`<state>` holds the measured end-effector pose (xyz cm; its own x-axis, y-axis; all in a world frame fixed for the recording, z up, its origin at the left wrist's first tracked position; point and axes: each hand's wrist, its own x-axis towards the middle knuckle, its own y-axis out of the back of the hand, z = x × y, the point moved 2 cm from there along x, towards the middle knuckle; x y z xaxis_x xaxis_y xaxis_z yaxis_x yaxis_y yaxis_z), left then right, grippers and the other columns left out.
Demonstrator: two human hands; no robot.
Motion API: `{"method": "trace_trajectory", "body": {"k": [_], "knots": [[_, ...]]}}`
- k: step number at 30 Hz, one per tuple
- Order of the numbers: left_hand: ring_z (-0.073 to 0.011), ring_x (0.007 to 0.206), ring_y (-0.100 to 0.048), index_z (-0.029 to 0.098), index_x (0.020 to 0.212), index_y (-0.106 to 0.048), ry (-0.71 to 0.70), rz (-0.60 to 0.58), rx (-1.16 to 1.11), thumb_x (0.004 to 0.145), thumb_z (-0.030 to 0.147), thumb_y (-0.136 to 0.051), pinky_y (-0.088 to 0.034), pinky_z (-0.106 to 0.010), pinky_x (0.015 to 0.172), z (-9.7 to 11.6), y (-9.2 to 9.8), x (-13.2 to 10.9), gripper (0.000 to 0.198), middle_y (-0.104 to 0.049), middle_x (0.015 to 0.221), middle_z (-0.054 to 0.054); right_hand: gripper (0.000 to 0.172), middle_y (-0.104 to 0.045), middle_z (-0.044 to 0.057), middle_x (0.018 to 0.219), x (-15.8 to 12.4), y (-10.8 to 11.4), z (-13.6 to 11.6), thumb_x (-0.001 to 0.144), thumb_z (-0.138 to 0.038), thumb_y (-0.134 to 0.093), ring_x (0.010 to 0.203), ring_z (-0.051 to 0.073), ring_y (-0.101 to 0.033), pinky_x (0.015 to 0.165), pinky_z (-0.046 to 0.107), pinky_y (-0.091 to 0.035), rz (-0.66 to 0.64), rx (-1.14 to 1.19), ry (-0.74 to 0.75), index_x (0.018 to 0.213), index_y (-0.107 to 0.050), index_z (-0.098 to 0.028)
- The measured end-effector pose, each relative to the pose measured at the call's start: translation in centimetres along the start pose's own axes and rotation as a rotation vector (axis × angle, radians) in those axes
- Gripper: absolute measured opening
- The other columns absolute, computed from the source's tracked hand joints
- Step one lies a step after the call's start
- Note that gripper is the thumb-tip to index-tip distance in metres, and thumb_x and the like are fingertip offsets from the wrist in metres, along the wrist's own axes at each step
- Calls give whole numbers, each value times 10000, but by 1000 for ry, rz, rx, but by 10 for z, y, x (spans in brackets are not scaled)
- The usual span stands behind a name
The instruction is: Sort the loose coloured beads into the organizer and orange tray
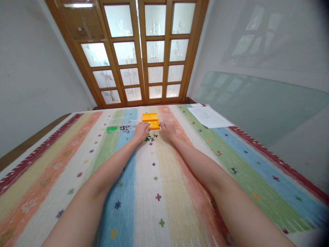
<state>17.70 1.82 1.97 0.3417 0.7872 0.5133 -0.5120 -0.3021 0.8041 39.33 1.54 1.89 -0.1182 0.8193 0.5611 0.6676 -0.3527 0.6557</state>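
Note:
An open orange plastic case (149,117) lies on the far part of the table, its raised back half behind a shallow front half with small pale pieces in it. At its left front edge is my left hand (141,131), fingers curled together; whatever is between the fingertips is too small to make out. My right hand (168,130) is closed at the case's right edge, fingertips against it. Just in front of the case, a loose pile of tiny multicoloured pieces (151,138) lies on the cloth, partly beside my left hand.
Left of my left hand stands a clear compartment box with green pieces (112,129) and dark red pieces (125,128). Printed paper sheets (209,116) lie at the right far side. A striped tablecloth (154,185) covers the table. Beyond it are wooden glazed doors (144,61).

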Motion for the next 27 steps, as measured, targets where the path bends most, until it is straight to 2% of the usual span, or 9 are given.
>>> {"method": "trace_trajectory", "body": {"k": [3, 5, 10, 13, 19, 27], "knots": [[-284, 1222, -604, 165, 1235, -761, 8, -31, 40, 1035, 218, -465, -445, -465, 1120, -8, 2, 0, 361, -729, 1289, -135, 402, -775, 68, 941, 2, 0, 1, 1073, -340, -449, 878, 200, -665, 824, 295, -438, -92, 17, 14, 887, -773, -191], [-287, 1227, -595, 175, 1205, -772, -41, -52, 35, 1016, 232, -513, -451, -471, 1112, -5, 4, -4, 326, -724, 1284, -135, 400, -782, 68, 947, 3, 1, 2, 1069, -340, -456, 877, 197, -674, 817, 291, -440, -101, 33, 9, 886, -778, -190], [-257, 1175, -622, 220, 1121, -798, -251, -123, -86, 1024, 271, -529, -459, -456, 1107, 18, 9, -17, 291, -762, 1205, -80, 419, -789, 66, 952, 4, 3, 5, 1069, -345, -439, 873, 197, -688, 794, 287, -448, -63, 58, -7, 894, -788, -193], [-243, 1160, -638, 240, 1128, -802, -322, -201, -124, 1030, 253, -499, -462, -452, 1110, 29, 10, -24, 319, -780, 1174, -57, 441, -788, 65, 928, 4, 2, 7, 1072, -352, -426, 859, 197, -689, 787, 288, -447, -51, 57, -5, 878, -787, -191], [-236, 1192, -645, 242, 1228, -773, -355, -262, -124, 1021, 225, -488, -457, -444, 1125, 36, 12, -30, 353, -773, 1219, -64, 461, -793, 73, 957, 3, 1, 3, 1079, -360, -405, 882, 199, -692, 802, 290, -456, -87, 27, -4, 894, -790, -189], [-236, 1182, -653, 240, 1203, -771, -355, -296, -105, 1017, 212, -508, -477, -428, 1114, 53, 19, -35, 323, -764, 1220, -71, 440, -796, 67, 970, 7, 7, 4, 1063, -346, -412, 886, 205, -692, 800, 292, -467, -78, 13, -56, 916, -799, -195]]}}
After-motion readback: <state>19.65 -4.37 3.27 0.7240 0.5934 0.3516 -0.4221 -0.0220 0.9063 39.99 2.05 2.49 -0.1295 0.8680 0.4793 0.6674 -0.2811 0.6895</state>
